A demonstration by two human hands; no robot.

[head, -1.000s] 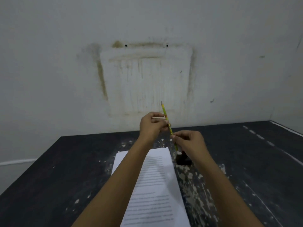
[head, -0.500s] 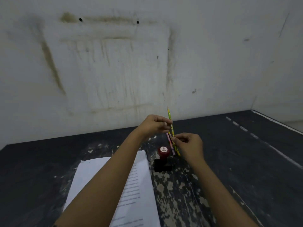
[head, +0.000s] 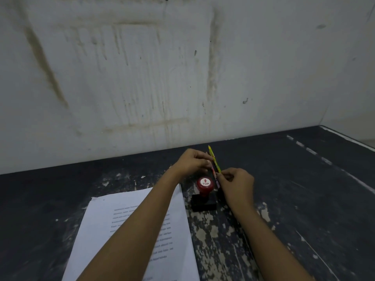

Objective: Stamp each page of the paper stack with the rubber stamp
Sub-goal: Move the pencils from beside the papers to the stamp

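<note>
A stack of printed white paper (head: 105, 230) lies on the dark table, partly under my left forearm. The rubber stamp (head: 204, 194), with a red knob marked TOP and a black base, stands just right of the stack's far corner. Beyond and above the stamp, my left hand (head: 191, 161) and my right hand (head: 236, 181) hold two thin pencils, one yellow-green (head: 214, 158) and one pinkish (head: 214, 173). The left hand pinches their upper part, the right hand pinches lower down. Neither hand touches the stamp or the paper.
The dark table (head: 304, 199) has worn, flaking paint around the stamp and in front of it. A stained white wall (head: 142, 78) rises right behind the table's far edge. The table's right edge runs diagonally at far right.
The camera has tilted down and right, so the stamp and more of the paper show. The hands with the pencils have sunk lower toward the table, keeping their hold.
</note>
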